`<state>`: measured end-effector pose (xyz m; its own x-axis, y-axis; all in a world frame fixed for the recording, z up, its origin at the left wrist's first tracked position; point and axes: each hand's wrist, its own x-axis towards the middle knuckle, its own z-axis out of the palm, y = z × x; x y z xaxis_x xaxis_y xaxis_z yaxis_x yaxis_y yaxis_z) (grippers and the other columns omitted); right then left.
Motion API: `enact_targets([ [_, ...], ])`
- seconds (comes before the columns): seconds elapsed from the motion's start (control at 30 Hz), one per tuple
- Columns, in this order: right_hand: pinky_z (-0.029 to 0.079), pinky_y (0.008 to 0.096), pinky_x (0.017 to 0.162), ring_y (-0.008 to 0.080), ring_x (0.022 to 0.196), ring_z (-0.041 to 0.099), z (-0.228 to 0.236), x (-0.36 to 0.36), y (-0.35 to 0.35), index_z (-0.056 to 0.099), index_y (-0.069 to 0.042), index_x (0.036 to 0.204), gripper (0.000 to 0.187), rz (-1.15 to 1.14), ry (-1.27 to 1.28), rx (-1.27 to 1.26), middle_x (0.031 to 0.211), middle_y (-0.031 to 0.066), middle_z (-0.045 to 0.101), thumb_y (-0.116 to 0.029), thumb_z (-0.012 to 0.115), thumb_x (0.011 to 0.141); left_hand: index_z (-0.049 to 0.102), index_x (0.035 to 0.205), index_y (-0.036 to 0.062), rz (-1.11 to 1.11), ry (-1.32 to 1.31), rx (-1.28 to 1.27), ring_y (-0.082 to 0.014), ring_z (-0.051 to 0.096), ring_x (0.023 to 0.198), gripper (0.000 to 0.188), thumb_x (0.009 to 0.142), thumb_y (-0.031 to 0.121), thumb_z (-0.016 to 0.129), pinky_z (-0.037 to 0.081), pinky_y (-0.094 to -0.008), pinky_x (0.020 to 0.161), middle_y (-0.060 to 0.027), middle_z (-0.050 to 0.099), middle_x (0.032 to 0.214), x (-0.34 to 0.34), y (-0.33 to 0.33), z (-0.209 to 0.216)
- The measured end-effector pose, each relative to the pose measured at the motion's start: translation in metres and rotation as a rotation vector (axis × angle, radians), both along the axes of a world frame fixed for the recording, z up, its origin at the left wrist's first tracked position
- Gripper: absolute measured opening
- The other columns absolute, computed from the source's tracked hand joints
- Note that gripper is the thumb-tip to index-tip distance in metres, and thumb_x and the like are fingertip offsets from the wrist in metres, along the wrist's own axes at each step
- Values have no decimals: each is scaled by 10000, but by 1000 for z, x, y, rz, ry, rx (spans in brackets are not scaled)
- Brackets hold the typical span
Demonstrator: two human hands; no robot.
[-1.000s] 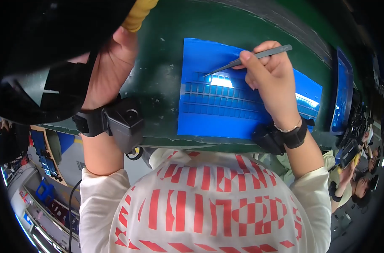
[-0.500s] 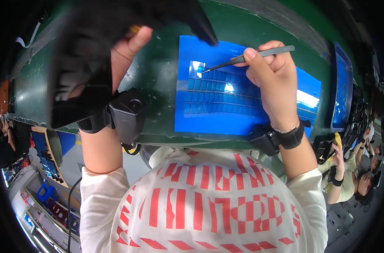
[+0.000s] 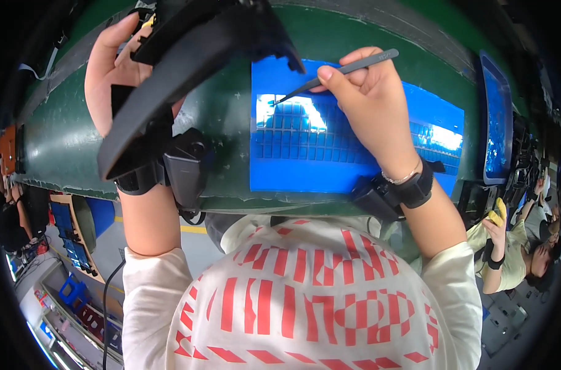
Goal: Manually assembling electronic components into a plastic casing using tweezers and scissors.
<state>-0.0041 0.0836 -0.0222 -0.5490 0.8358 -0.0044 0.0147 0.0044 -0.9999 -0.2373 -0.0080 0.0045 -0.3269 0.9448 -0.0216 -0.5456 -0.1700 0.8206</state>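
My left hand (image 3: 105,77) grips a large black curved plastic part (image 3: 197,58), raised over the left of the table; the part hides some of the fingers. Between the thumb and fingers of my right hand (image 3: 373,108) is a pair of grey tweezers (image 3: 354,66), slanting down to the left. Their tip meets or hovers just over the upper left of a blue sheet (image 3: 305,184). Rows of small blue glossy rectangular pieces (image 3: 293,145) cover the sheet's middle, with bright glare on them. Whether the tip holds a piece is too small to tell.
The sheet lies on a green worktable (image 3: 222,142). A blue tray (image 3: 496,123) with shiny blue bits stands at the right, near black parts. Black devices are strapped to both my wrists. Another person (image 3: 508,246) sits at the far right, holding something yellow.
The black part has tilted and shifted, uncovering more of my left hand. My right hand and the tweezers have moved left and slightly down at the tip.
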Motion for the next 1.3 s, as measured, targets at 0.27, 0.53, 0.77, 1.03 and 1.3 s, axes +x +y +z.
enact_targets([
  [0.27, 421, 197, 506, 70, 567, 525, 34, 42, 10, 376, -57, 930, 229, -211, 358, -193, 688, 50, 555, -5, 561, 807, 302, 1223, -54, -188, -52, 58, -369, 547, 954, 582, 751, 204, 523, 544, -440, 618, -261, 470, 1119, 42, 3, 26],
  [0.53, 288, 183, 395, 23, 456, 387, 50, 58, 13, 370, -91, 930, 230, -149, 599, -319, 627, 45, 537, -54, 568, 818, 74, 1328, 19, -330, 47, -99, -370, 568, 906, 930, 634, 194, 668, 563, -380, 542, -265, 440, 1126, 83, -19, 40],
  [0.77, 366, 176, 459, 46, 524, 467, 68, 68, 1, 353, -81, 954, 276, -206, 430, -129, 679, 47, 551, -3, 568, 799, -62, 1370, 170, -612, 11, 6, -249, 321, 1212, 974, 683, -177, 535, 348, -374, 926, -130, 217, 1360, 108, -3, 26],
  [1.03, 479, 256, 609, 65, 511, 412, 55, 34, -15, 333, -57, 940, 270, -246, 241, -32, 594, 22, 473, -108, 558, 801, -65, 1367, 155, -596, 182, 46, -265, 381, 1186, 1054, 609, -138, 607, 415, -369, 869, -123, 254, 1352, 110, -8, 10],
  [1.3, 494, 280, 613, 34, 452, 350, 46, 39, -15, 349, -60, 900, 239, -200, 169, 52, 543, -14, 406, -106, 562, 801, -12, 1366, 98, -589, 222, 40, -242, 400, 1171, 1047, 575, -103, 644, 403, -360, 890, -96, 289, 1324, 108, -13, 9],
])
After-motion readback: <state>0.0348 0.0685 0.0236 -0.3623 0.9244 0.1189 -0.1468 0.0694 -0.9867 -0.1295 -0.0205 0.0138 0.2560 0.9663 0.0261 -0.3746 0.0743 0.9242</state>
